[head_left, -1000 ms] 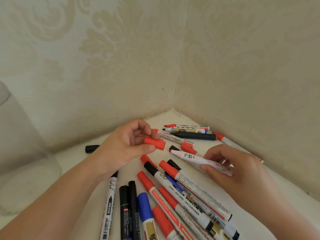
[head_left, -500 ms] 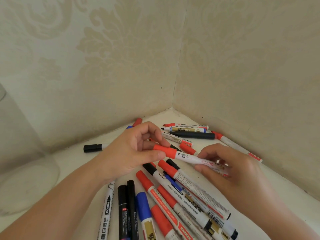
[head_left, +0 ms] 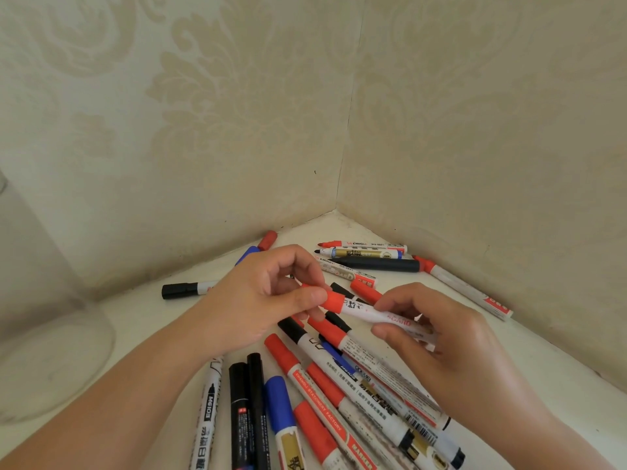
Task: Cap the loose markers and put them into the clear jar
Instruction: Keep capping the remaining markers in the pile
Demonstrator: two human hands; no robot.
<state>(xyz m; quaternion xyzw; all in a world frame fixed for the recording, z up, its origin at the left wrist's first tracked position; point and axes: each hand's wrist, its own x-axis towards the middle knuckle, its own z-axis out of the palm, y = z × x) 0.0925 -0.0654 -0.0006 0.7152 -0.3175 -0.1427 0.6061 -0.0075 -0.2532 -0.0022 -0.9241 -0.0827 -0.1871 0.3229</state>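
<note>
Fingers of my left hand (head_left: 261, 296) are closed around the red cap (head_left: 333, 301): the thumb presses it from below and the index finger from above, near the centre of the frame. This cap sits on the end of a white marker (head_left: 380, 317), and my right hand (head_left: 437, 337) holds the other part of the same marker, with the thumb under the barrel and the other fingers bent over it. So both hands are clamped on one marker, which is lifted a little above the pile and lies almost level, its capped end pointing to the left.

Under my hands many loose markers (head_left: 325, 385) lie on the white surface (head_left: 543, 361), crossing one another in the lower middle of the frame; their caps are red, black and blue. Some more markers (head_left: 369, 254) lie near the corner of the walls, above my hands. One with a black cap (head_left: 179, 290) lies apart, left of my left hand.

At the left edge of the frame stands the clear jar (head_left: 51, 351), well apart from the pile. I cannot tell if anything is inside it.
</note>
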